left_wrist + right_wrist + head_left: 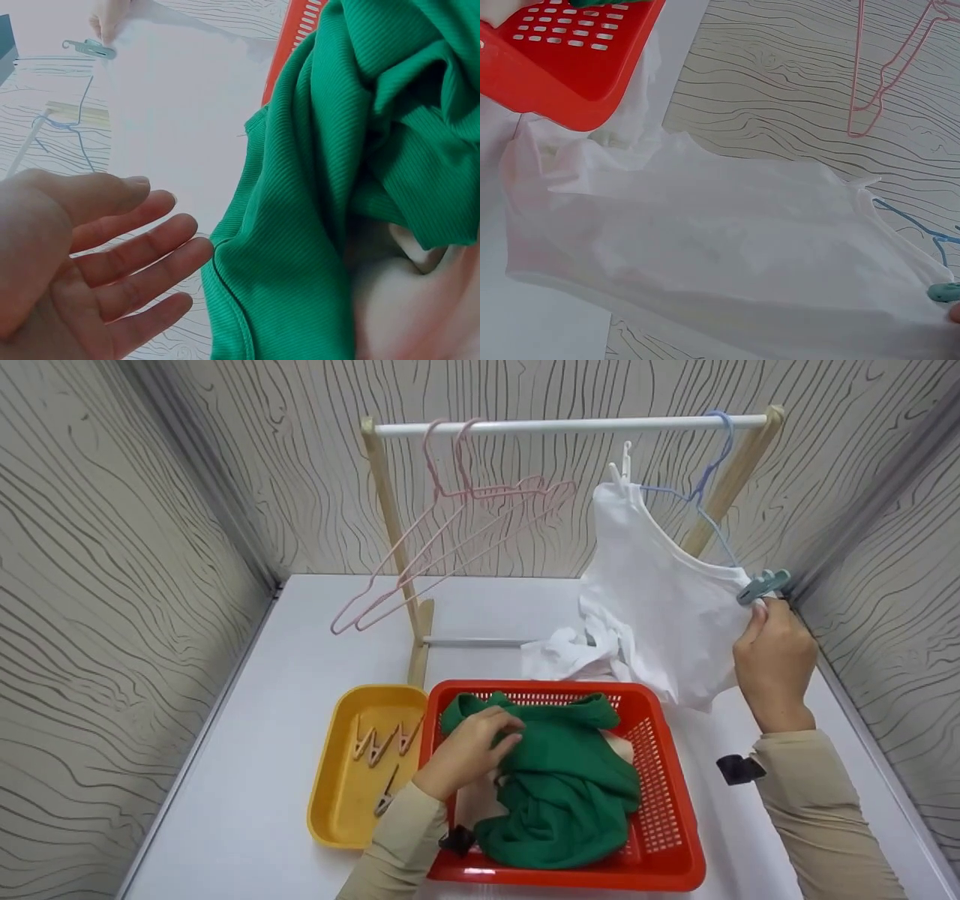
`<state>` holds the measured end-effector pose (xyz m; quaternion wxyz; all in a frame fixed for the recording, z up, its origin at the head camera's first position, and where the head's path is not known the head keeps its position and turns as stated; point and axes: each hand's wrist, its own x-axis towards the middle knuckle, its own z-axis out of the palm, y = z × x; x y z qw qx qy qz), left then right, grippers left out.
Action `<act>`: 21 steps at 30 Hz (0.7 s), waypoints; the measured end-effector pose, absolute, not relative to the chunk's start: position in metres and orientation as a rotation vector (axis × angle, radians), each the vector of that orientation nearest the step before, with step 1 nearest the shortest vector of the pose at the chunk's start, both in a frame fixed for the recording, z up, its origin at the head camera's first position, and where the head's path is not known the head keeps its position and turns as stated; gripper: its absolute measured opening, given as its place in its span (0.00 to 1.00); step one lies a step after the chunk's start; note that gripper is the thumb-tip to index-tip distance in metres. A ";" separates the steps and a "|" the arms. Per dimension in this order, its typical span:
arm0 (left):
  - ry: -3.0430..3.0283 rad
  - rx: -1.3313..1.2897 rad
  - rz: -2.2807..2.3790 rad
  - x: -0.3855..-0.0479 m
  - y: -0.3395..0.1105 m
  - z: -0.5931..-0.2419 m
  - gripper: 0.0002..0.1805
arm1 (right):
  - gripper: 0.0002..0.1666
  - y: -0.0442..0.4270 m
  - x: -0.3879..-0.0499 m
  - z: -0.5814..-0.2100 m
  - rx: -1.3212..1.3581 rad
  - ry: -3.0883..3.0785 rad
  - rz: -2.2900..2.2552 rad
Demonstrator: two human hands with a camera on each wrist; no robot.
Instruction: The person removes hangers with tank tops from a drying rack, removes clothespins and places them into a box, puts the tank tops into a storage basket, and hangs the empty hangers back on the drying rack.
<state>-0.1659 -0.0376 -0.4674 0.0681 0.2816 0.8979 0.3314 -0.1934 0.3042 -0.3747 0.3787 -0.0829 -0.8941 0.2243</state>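
Note:
A white shirt (660,585) hangs from a blue hanger (697,499). A white clothespin (625,465) sits at its left shoulder and a teal clothespin (763,585) at its right shoulder. Just under the teal clothespin, my right hand (778,664) pinches the shirt's edge between thumb and fingers. My left hand (472,750) is over the red basket (679,817), its fingers relaxed beside a bunched green ribbed garment (562,780). In the left wrist view nothing lies in the left palm (67,300). Only a fingertip of the right hand shows in the right wrist view.
Two pink hangers (450,502) hang on the left of the white rail (555,426). A yellow tray (322,802) with several clothespins (375,746) stands left of the basket. The shirt's lower cloth lies on the white table (247,720) behind the basket. Patterned walls surround it.

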 end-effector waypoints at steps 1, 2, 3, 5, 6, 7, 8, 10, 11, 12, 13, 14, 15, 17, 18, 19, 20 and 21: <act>2.704 0.847 0.999 -0.166 -0.038 -0.468 0.14 | 0.23 0.304 -0.194 -0.376 -0.205 -2.278 0.565; 2.704 0.843 0.999 -0.166 -0.038 -0.468 0.14 | 0.23 0.304 -0.194 -0.376 -0.199 -2.271 0.560; 2.704 0.841 0.999 -0.166 -0.038 -0.468 0.14 | 0.23 0.303 -0.194 -0.377 -0.194 -2.263 0.558; 2.705 0.838 0.998 -0.166 -0.038 -0.468 0.14 | 0.23 0.302 -0.193 -0.377 -0.191 -2.249 0.563; 2.705 0.834 0.999 -0.166 -0.038 -0.468 0.14 | 0.23 0.301 -0.193 -0.377 -0.190 -2.242 0.570; 2.705 0.833 0.999 -0.166 -0.037 -0.469 0.14 | 0.23 0.300 -0.193 -0.377 -0.190 -2.236 0.578; 2.703 0.833 1.000 -0.166 -0.037 -0.468 0.14 | 0.23 0.299 -0.193 -0.377 -0.193 -2.230 0.585; 2.699 0.832 1.002 -0.167 -0.036 -0.468 0.14 | 0.22 0.297 -0.192 -0.377 -0.195 -2.217 0.594; 2.696 0.831 1.003 -0.167 -0.036 -0.468 0.14 | 0.22 0.297 -0.192 -0.377 -0.191 -2.209 0.592; 2.695 0.833 1.002 -0.167 -0.036 -0.468 0.14 | 0.21 0.296 -0.192 -0.377 -0.186 -2.201 0.591; 2.693 0.834 1.003 -0.168 -0.035 -0.468 0.14 | 0.21 0.295 -0.192 -0.376 -0.182 -2.194 0.590; 2.690 0.835 1.003 -0.168 -0.035 -0.468 0.14 | 0.21 0.294 -0.192 -0.376 -0.180 -2.187 0.588; 2.689 0.836 1.003 -0.168 -0.035 -0.468 0.14 | 0.20 0.293 -0.191 -0.376 -0.176 -2.179 0.590; 2.687 0.840 1.004 -0.167 -0.035 -0.469 0.14 | 0.19 0.291 -0.190 -0.375 -0.171 -2.165 0.594; 2.687 0.844 1.006 -0.167 -0.035 -0.469 0.14 | 0.19 0.290 -0.189 -0.374 -0.170 -2.159 0.600; 2.688 0.848 1.006 -0.167 -0.035 -0.469 0.14 | 0.19 0.289 -0.188 -0.374 -0.168 -2.154 0.605; 2.690 0.853 1.009 -0.167 -0.035 -0.469 0.14 | 0.19 0.289 -0.187 -0.374 -0.161 -2.144 0.607; 2.693 0.858 1.010 -0.167 -0.035 -0.468 0.14 | 0.18 0.288 -0.185 -0.374 -0.156 -2.135 0.607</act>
